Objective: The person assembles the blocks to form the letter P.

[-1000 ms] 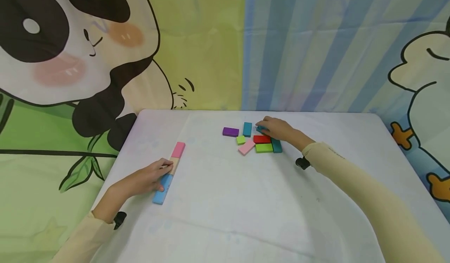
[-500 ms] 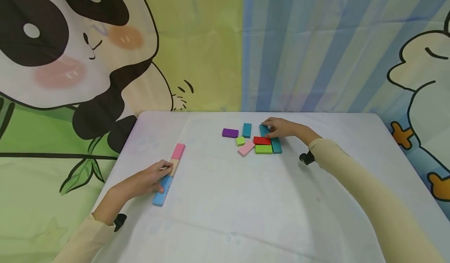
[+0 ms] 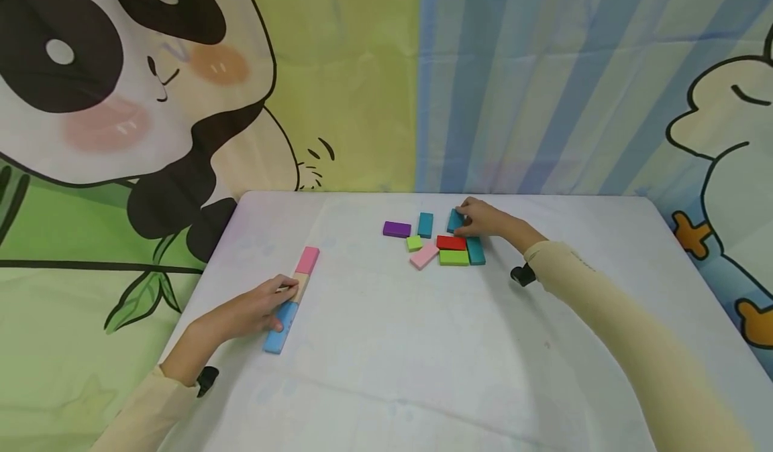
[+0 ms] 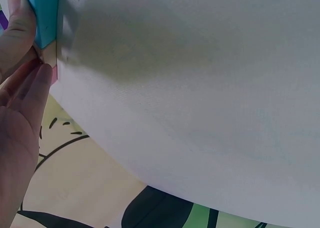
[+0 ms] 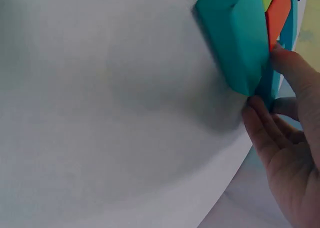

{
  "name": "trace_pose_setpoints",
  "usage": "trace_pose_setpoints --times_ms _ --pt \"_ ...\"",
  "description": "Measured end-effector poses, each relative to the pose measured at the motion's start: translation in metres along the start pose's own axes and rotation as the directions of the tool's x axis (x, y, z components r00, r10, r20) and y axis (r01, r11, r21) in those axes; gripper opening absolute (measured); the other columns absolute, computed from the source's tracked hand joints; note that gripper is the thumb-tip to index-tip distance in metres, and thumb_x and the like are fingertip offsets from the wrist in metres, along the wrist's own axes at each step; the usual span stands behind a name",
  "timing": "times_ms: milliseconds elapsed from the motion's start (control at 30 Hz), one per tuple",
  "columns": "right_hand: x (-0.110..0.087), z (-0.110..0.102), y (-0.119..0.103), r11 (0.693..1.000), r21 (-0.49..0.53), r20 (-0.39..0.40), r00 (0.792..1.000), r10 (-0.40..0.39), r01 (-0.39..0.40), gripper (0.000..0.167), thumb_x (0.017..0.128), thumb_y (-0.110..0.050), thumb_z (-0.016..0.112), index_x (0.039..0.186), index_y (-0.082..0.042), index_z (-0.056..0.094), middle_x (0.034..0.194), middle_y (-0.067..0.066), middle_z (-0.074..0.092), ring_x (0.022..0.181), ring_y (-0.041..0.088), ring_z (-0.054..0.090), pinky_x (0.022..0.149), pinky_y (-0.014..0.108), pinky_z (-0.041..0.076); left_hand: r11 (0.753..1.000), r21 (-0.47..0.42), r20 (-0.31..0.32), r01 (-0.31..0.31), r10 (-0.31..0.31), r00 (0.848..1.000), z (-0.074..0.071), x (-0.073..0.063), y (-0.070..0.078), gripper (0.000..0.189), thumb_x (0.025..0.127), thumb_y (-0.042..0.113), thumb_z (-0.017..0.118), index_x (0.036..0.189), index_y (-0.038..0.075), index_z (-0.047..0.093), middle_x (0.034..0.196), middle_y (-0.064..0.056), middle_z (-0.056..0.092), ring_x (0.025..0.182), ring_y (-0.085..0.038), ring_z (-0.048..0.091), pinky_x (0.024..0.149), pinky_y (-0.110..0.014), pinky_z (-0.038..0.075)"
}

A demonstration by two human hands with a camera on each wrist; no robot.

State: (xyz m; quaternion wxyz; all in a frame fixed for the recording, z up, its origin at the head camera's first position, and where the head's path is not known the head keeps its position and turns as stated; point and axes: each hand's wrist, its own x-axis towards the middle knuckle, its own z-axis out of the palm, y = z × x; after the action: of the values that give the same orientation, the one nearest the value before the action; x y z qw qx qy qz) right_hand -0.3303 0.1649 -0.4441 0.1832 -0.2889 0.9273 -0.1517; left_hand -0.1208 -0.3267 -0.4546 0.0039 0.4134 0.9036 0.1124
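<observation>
In the head view a straight row lies at the left of the table: a pink block (image 3: 308, 260), a beige block (image 3: 299, 287) and a light blue block (image 3: 281, 328). My left hand (image 3: 253, 311) rests on this row, thumb at the blue block, fairly straight fingertips at the beige one. Toward the back, my right hand (image 3: 486, 218) pinches a teal block (image 3: 455, 220) by its ends, between thumb and fingers. In the right wrist view, another teal block (image 5: 235, 38) is nearer the camera than the pinched one, which is partly hidden.
Around the right hand lie a red block (image 3: 451, 243), a green block (image 3: 454, 257), a second teal block (image 3: 475, 251), a light pink block (image 3: 424, 255), a small lime block (image 3: 414, 243), an upright-lying teal block (image 3: 425, 225) and a purple block (image 3: 396, 229). A printed curtain hangs behind the table (image 3: 386, 371).
The right hand's teal block has come into clearer view; lately the hand has shifted slightly, turning the block's far end to the right. My left hand stays in place.
</observation>
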Motion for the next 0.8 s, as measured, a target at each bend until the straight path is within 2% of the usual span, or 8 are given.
trace_pose_setpoints --times_ms 100,167,233,300,433,533,667,800 --pt "0.001 -0.004 -0.010 1.000 -0.001 -0.100 0.995 0.009 -0.009 0.068 0.088 -0.031 0.070 0.138 0.009 0.046 0.123 0.027 0.054 0.100 0.030 0.056 0.085 0.042 0.053 1.000 -0.009 0.019 0.014 -0.014 1.000 -0.001 0.000 0.000 0.072 0.074 0.020 0.081 0.131 -0.014 0.051 0.129 -0.019 0.050 0.113 -0.027 0.057 0.088 -0.042 0.055" --pt "0.003 -0.006 -0.021 1.000 0.023 -0.182 0.983 0.001 0.003 0.065 0.088 -0.032 0.071 0.136 0.007 0.050 0.121 0.025 0.056 0.100 0.031 0.057 0.082 0.042 0.054 1.000 -0.017 0.028 0.026 -0.026 0.999 -0.001 -0.001 0.000 0.072 0.075 0.020 0.080 0.131 -0.014 0.051 0.129 -0.019 0.050 0.113 -0.027 0.057 0.089 -0.042 0.055" --pt "0.007 -0.004 -0.037 0.997 0.065 -0.241 0.970 -0.029 0.046 0.062 0.088 -0.031 0.071 0.135 0.004 0.051 0.122 0.024 0.056 0.101 0.031 0.059 0.081 0.041 0.054 0.998 -0.032 0.041 0.045 -0.044 0.998 -0.001 -0.001 0.001 0.071 0.076 0.019 0.080 0.132 -0.013 0.050 0.130 -0.018 0.049 0.114 -0.028 0.057 0.090 -0.042 0.055" --pt "0.013 0.003 -0.058 0.990 0.088 -0.265 0.961 -0.086 0.113 0.060 0.089 -0.032 0.070 0.135 0.002 0.052 0.124 0.023 0.056 0.103 0.030 0.061 0.082 0.041 0.055 0.997 -0.046 0.052 0.055 -0.053 0.997 -0.001 -0.001 0.001 0.071 0.077 0.020 0.079 0.133 -0.013 0.050 0.131 -0.018 0.049 0.116 -0.029 0.057 0.091 -0.043 0.054" --pt "0.029 0.019 -0.110 0.964 0.094 -0.255 0.942 -0.218 0.248 0.056 0.090 -0.034 0.069 0.134 -0.002 0.054 0.126 0.021 0.057 0.106 0.029 0.062 0.088 0.040 0.054 0.993 -0.073 0.092 0.096 -0.090 0.992 -0.001 -0.001 0.002 0.071 0.080 0.020 0.077 0.136 -0.012 0.047 0.136 -0.017 0.046 0.120 -0.029 0.055 0.094 -0.043 0.053" --pt "0.047 0.027 -0.149 0.948 0.092 -0.231 0.933 -0.276 0.303 0.055 0.091 -0.034 0.068 0.135 -0.004 0.054 0.126 0.020 0.058 0.107 0.028 0.062 0.091 0.038 0.053 0.987 -0.084 0.118 0.136 -0.126 0.985 -0.002 0.000 0.002 0.073 0.081 0.021 0.076 0.139 -0.010 0.044 0.139 -0.016 0.044 0.123 -0.029 0.053 0.097 -0.043 0.051" --pt "0.077 0.034 -0.189 0.945 0.091 -0.183 0.938 -0.294 0.314 0.055 0.091 -0.032 0.068 0.136 -0.004 0.053 0.127 0.020 0.057 0.106 0.027 0.062 0.089 0.033 0.053 0.977 -0.104 0.149 0.188 -0.171 0.974 -0.005 0.001 0.002 0.076 0.080 0.021 0.076 0.141 -0.008 0.042 0.144 -0.018 0.040 0.129 -0.032 0.049 0.101 -0.045 0.048" --pt "0.104 0.044 -0.215 0.955 0.047 -0.119 0.951 -0.286 0.293 0.055 0.092 -0.032 0.067 0.137 -0.004 0.052 0.129 0.019 0.058 0.106 0.022 0.060 0.088 0.027 0.052 0.971 -0.108 0.180 0.215 -0.194 0.964 -0.007 -0.001 0.003 0.078 0.081 0.023 0.075 0.143 -0.008 0.040 0.151 -0.022 0.034 0.135 -0.039 0.042 0.103 -0.049 0.045"
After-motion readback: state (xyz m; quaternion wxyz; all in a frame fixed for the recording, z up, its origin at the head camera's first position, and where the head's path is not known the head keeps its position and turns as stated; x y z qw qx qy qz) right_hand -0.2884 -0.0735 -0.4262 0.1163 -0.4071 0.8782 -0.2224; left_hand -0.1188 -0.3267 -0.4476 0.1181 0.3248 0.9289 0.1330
